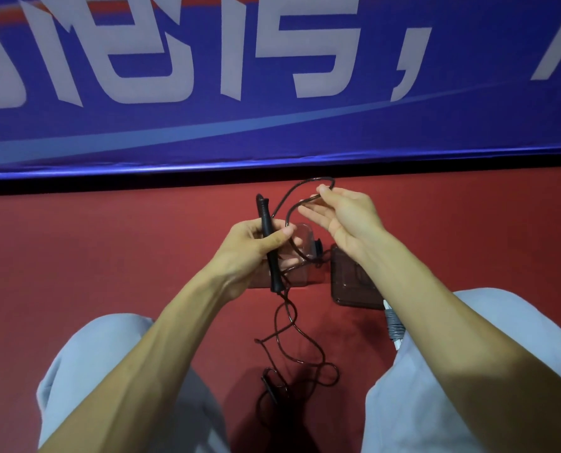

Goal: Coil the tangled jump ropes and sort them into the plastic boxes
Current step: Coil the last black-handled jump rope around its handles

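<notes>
Sitting on a red floor point(109, 256) with knees apart in pale grey trousers point(86, 371). Holding up a long black plastic handle point(268, 246) in the left hand point(256, 243), fingers and thumb curled tight round its middle, handle almost upright with both ends sticking out. Pinching a thin dark rope point(292, 204) in the right hand point(344, 217), between the thumb and first finger, palm turned to the left, other fingers loose and nearly straight. Holding the two hands near each other but not touching, joined only by a bent loop of the thin dark rope up in the air. Letting the rest of the thin dark rope hang from the bottom of the long black plastic handle down to the red floor between the knees, in messy curls crossing over each other. Down there in the tangle, a second black handle point(271, 387), lying flat. Just behind the left hand, on the red floor, a clear plastic box point(300, 256), partly hidden. Just right of it, under the right wrist, a dark see-through plastic box point(351, 286), lying flat; hard to tell if box or lid. Beside the right knee, a white and grey striped thing point(394, 325), mostly hidden, too small to name. Across the top, a big blue banner point(272, 132) with huge white letters and a black strip along its bottom edge.
</notes>
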A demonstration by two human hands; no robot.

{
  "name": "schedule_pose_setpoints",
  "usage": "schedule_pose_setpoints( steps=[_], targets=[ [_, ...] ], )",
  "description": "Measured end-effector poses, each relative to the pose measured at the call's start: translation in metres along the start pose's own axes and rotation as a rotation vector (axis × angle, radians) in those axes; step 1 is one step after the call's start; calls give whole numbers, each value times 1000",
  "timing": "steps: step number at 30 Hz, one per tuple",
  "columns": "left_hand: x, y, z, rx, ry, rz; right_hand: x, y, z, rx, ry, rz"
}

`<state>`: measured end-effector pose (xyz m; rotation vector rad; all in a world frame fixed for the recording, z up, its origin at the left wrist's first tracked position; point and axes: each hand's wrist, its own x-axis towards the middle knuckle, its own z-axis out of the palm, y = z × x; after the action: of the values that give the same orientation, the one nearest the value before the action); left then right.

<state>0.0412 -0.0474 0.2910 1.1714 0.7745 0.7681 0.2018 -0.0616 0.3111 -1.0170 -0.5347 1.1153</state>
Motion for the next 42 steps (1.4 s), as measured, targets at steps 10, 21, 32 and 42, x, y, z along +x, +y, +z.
schedule_pose_setpoints(
  steps=[10,21,32,42],
  targets=[
    [3,6,-9,-33,295,206,-5,17,-8,-1257,-354,-119],
    [10,14,-25,-212,530,323,2,30,-23,-1584,-374,-361],
    [9,30,-48,-769,544,281,6,35,-40,-1941,-357,21],
    [26,16,-64,-983,732,133,5,28,-24,-1226,-442,108]
  ],
)
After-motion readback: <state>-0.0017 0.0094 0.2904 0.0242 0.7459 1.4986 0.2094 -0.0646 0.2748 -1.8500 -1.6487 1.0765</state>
